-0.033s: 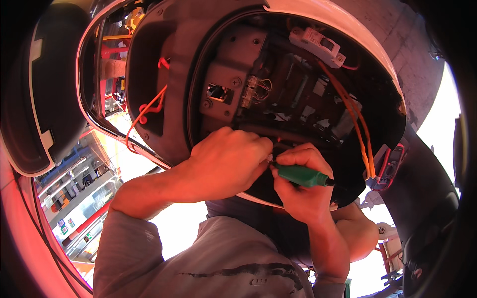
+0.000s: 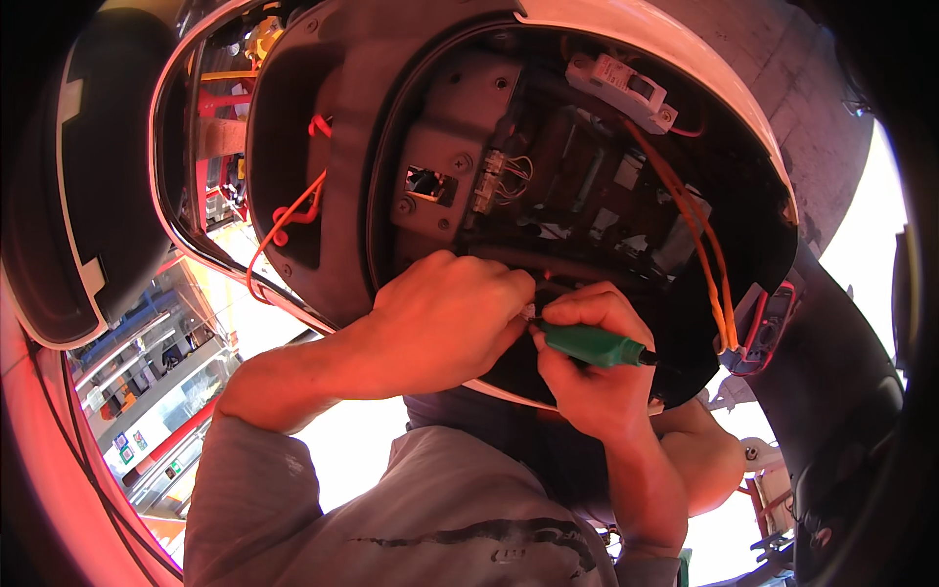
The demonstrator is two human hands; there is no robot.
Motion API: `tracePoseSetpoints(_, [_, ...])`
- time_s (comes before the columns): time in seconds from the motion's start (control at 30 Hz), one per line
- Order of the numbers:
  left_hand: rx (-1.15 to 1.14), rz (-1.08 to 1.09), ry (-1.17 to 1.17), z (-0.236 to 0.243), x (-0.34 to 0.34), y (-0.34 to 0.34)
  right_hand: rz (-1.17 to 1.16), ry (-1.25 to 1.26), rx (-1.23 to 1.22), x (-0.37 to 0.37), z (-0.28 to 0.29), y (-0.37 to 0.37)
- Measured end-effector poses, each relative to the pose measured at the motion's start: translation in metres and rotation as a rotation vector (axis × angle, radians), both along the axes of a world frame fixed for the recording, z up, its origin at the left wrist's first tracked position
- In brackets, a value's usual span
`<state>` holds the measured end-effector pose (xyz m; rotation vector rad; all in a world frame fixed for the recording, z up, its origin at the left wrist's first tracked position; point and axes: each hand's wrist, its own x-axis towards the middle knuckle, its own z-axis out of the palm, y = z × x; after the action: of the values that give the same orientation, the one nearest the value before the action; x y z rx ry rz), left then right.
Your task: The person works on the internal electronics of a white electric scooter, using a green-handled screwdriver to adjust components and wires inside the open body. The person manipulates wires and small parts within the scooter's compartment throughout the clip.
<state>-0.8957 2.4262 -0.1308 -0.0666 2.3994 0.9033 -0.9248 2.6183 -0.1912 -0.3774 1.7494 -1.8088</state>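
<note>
Leaning over an open dark compartment [image 2: 755,210] in a vehicle body, holding both bare hands close together at its near side. Closing the curled fingers of the left hand [image 2: 455,323] on a small pale piece [image 2: 529,312], showing only its right end; cannot tell its full shape. Gripping a green tool [image 2: 592,345] in the right hand [image 2: 606,396], wrapping thumb and fingers snugly around its body. Pointing its narrow tip left toward that piece, just beside the left fingertips; cannot tell whether touching. Facing, on the far side of the hands, a cluster of connectors [image 2: 486,183] and thin looping wires [image 2: 518,174], just to the right of a grey metal plate [image 2: 435,127]. Having at the far right, inside the rim, a pale switch unit [image 2: 621,91], set at a slant. Seeing two orange cables [image 2: 697,220] strung from near that unit toward the near right, reaching a red-edged meter [image 2: 770,328] at the compartment's right edge. Finding red wires [image 2: 284,217] by a recess [image 2: 289,108] to the left and, farther left, a dark padded panel [image 2: 112,186].
</note>
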Motion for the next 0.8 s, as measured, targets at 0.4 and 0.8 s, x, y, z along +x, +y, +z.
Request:
tracePoseSetpoints(0.4, [0.027,0.066,-0.003,0.0006,-0.0024,0.0022,-0.067,-0.079,-0.100,-0.0010,0.0016,-0.0001])
tracePoseSetpoints(0.8, [0.044,0.069,0.024,0.0009,-0.0026,0.0022,-0.066,-0.034,-0.151,-0.0025,0.0008,-0.0003])
